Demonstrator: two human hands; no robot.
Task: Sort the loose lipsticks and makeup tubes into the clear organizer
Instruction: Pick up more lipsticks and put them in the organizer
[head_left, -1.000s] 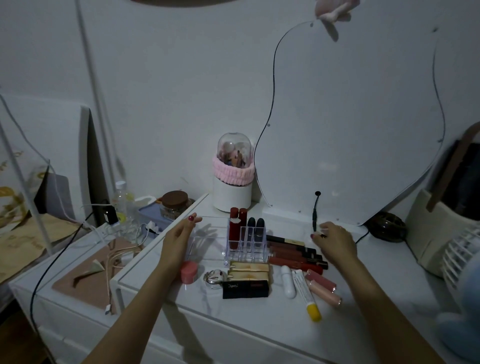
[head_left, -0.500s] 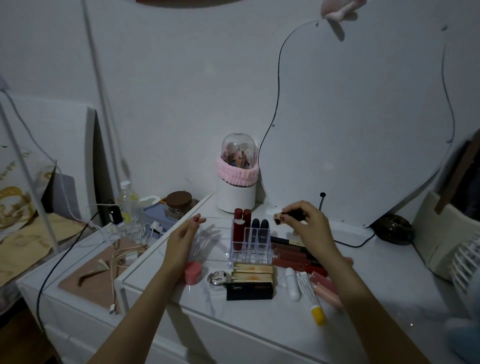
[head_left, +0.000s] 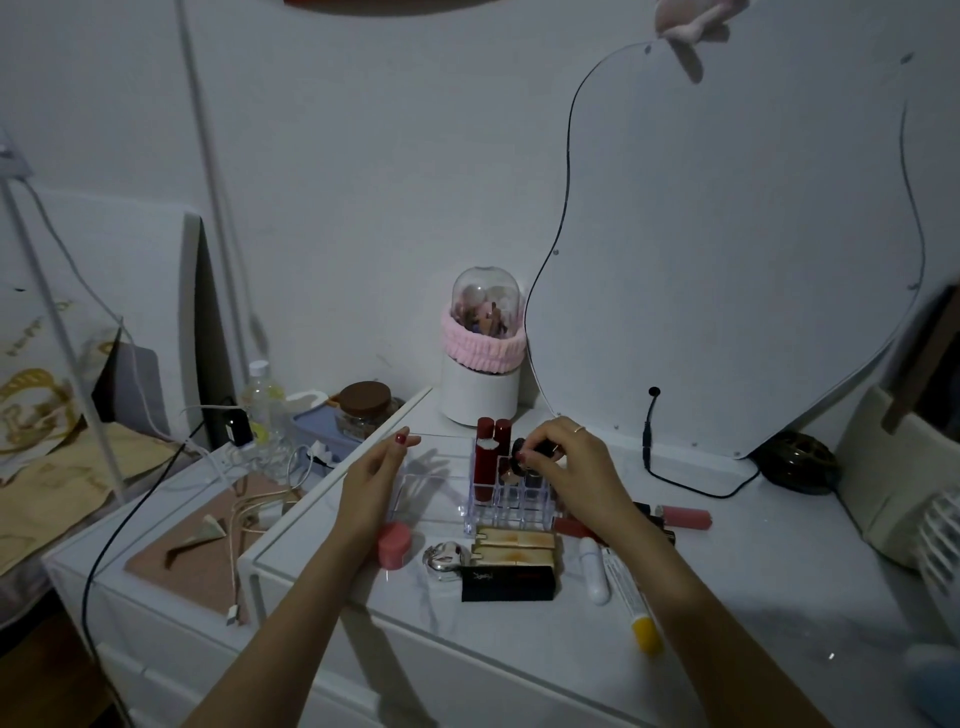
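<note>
The clear organizer (head_left: 485, 512) stands mid-table with two red lipsticks (head_left: 488, 457) upright in its back-left slots. My right hand (head_left: 576, 470) hovers over its right slots, shut on a dark lipstick tube (head_left: 530, 451) held tilted above them. My left hand (head_left: 371, 480) rests against the clear tray at the organizer's left side, fingers apart. Loose items lie in front and to the right: gold lipstick boxes (head_left: 514, 545), a black box (head_left: 508, 583), a white tube (head_left: 594, 571), a yellow-capped tube (head_left: 634, 603) and a pink tube (head_left: 685, 517).
A pink jar (head_left: 394, 544) and a silver compact (head_left: 444, 555) sit front left. A white brush holder with a clear dome (head_left: 480, 364) and a large mirror (head_left: 727, 249) stand behind. A black cable (head_left: 685, 483) trails right. A lower side table with cords is at left.
My right hand picked a dark tube from the pile at right, lifted it, and has now brought it down left over the organizer's slots. The left hand stayed beside the organizer.
</note>
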